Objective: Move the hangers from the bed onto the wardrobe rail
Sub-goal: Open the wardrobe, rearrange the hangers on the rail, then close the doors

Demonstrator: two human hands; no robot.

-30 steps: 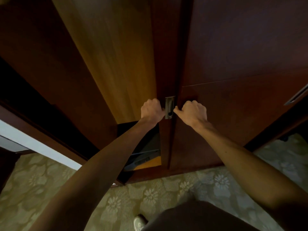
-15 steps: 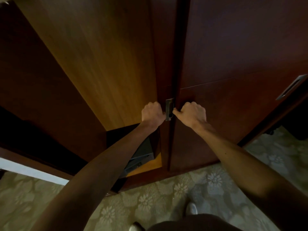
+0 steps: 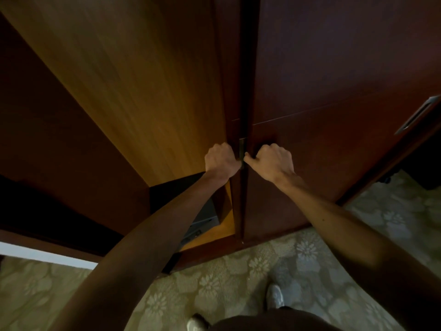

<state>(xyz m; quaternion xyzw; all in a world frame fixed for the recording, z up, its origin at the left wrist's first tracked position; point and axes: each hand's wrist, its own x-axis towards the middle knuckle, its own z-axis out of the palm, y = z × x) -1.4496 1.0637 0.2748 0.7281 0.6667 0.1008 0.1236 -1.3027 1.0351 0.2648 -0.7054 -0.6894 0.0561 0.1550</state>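
— While I stand on the floral carpet [image 3: 250, 266], what's ahead?
— Dark wardrobe [image 3: 334, 68], its doors part open.
— Your grip?
— Left hand [image 3: 220, 160] and right hand [image 3: 274, 161] both clenched at the metal handle [image 3: 242, 149]. Hangers, rail: out of sight.

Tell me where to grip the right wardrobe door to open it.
Grip the right wardrobe door at its inner vertical edge, where the right hand is curled, coming from the front. The closed panel's face is flat; its far recessed pull sits out of easy reach.
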